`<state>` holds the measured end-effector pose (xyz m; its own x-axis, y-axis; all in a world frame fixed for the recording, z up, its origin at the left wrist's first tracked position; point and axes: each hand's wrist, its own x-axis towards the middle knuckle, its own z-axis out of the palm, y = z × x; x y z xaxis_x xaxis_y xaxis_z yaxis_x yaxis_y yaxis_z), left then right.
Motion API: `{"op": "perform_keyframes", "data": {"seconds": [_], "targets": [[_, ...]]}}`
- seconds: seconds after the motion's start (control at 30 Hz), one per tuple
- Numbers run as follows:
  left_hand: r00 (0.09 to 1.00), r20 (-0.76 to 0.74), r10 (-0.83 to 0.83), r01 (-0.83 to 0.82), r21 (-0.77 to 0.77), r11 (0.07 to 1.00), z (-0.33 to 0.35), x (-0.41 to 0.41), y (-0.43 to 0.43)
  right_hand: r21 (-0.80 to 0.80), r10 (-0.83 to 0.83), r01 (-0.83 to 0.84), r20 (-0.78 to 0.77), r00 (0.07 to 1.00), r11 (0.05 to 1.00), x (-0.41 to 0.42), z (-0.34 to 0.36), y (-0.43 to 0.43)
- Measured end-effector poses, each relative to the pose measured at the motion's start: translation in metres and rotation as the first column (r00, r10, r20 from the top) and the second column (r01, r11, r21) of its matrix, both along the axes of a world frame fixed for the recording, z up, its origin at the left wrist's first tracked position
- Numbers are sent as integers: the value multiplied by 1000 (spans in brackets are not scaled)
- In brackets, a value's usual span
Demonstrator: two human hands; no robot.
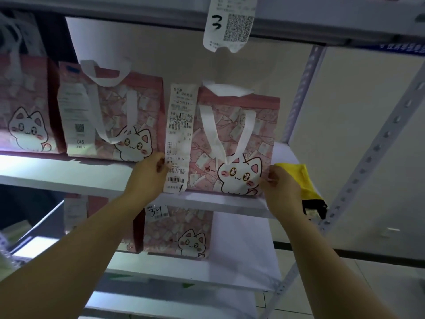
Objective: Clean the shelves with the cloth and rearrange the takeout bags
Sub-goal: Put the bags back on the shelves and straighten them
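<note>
A pink takeout bag with a cartoon cat (232, 143) stands at the right end of the white middle shelf (69, 173), a long receipt hanging down its left side. My left hand (149, 173) grips the bag's lower left edge by the receipt. My right hand (282, 187) grips the lower right corner and also holds a yellow cloth (303, 180), which trails behind the hand over the shelf edge. Two more cat bags stand to the left: the middle bag (119, 118) and the far-left bag (25, 107).
Another cat bag (174, 231) marked 34 stands on the lower shelf (184, 272). A receipt marked 3 (230, 21) hangs from the upper shelf. Perforated metal uprights (368, 157) frame the right side, with a pale wall behind.
</note>
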<state>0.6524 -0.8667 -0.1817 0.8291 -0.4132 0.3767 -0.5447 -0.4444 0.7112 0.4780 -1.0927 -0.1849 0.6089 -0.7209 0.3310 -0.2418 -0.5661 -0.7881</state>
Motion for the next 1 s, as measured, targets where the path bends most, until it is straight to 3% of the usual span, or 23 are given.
{"op": "perform_keyframes", "data": {"seconds": [0.4,0.73,1.0], "targets": [[1000,4,-18,18,-64,998,9,-69,103,-49,-18,26,163,987,998,-68,6,97],[996,65,53,-39,-195,980,33,-134,271,-119,94,-67,240,966,991,-103,29,240],[963,202,180,-107,-325,940,92,-161,380,-180,238,-179,395,887,967,-89,87,337]]}}
